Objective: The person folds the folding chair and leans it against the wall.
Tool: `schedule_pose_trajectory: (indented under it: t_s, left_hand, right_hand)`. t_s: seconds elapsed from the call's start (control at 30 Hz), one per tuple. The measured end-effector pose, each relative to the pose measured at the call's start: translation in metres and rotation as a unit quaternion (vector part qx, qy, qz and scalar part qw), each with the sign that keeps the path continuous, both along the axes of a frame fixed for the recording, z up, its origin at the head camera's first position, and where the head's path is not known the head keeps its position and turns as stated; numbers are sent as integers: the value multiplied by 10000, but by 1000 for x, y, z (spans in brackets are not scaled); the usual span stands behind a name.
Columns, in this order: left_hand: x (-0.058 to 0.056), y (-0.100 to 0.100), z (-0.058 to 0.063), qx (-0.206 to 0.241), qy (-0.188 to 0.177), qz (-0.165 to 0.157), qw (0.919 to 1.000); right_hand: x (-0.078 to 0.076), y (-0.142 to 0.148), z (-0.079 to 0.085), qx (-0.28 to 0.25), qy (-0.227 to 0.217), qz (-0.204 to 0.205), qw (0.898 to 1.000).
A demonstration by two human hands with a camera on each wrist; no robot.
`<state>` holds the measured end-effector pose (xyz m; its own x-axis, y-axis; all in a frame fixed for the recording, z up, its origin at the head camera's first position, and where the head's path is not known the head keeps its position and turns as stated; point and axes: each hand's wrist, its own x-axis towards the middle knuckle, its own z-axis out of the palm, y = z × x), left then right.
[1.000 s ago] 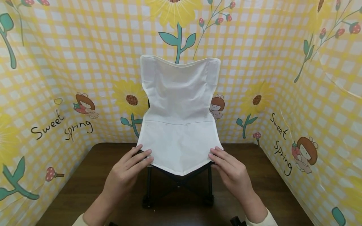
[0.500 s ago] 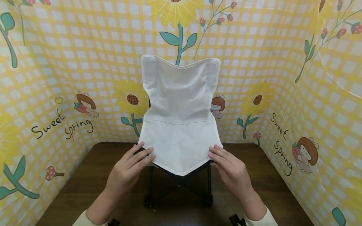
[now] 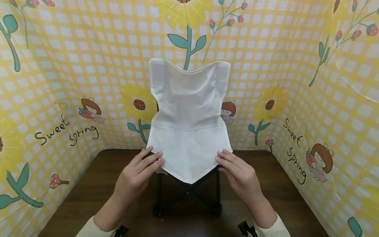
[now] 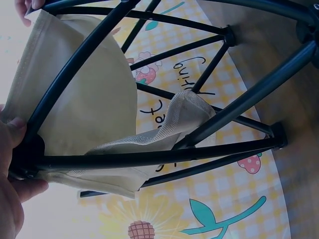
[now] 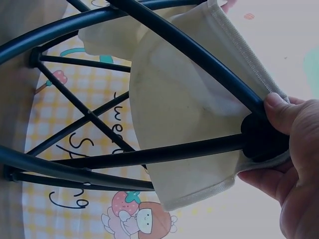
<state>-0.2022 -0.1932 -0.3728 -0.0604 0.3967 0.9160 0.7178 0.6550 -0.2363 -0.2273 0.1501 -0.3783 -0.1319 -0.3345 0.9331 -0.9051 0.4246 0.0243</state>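
Note:
A small folding chair stands on the table, its white cloth seat and back (image 3: pixel 189 144) stretched over a black tube frame (image 3: pixel 160 194). My left hand (image 3: pixel 133 177) grips the front left corner of the seat, fingers on top of the cloth. At the front right corner my right hand (image 3: pixel 241 176) holds on the same way. The left wrist view shows the thumb and a finger around the black corner joint (image 4: pixel 27 154). In the right wrist view, the right thumb presses by the other corner joint (image 5: pixel 261 134), with crossed tubes (image 5: pixel 149 157) under the seat.
Beneath the chair is a dark brown wooden table (image 3: pixel 83 197). Yellow checked cloth walls (image 3: pixel 103 65) with sunflowers and lettering enclose it at the back and both sides. Black straps or mounts (image 3: pixel 247 228) show near the wrists.
Both hands have moved slightly inward and up with the seat's front corners. The front legs stand a little closer together, and the dip in the backrest's top edge is slightly deeper.

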Motion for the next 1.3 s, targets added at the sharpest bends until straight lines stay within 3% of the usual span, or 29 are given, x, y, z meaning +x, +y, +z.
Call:
schedule_pose_trajectory:
  t_s: [1.3]
  left_hand:
    - [-5, 13, 15, -52, 150, 74, 9998]
  right_hand:
    - [1, -16, 19, 97, 222, -178, 9995]
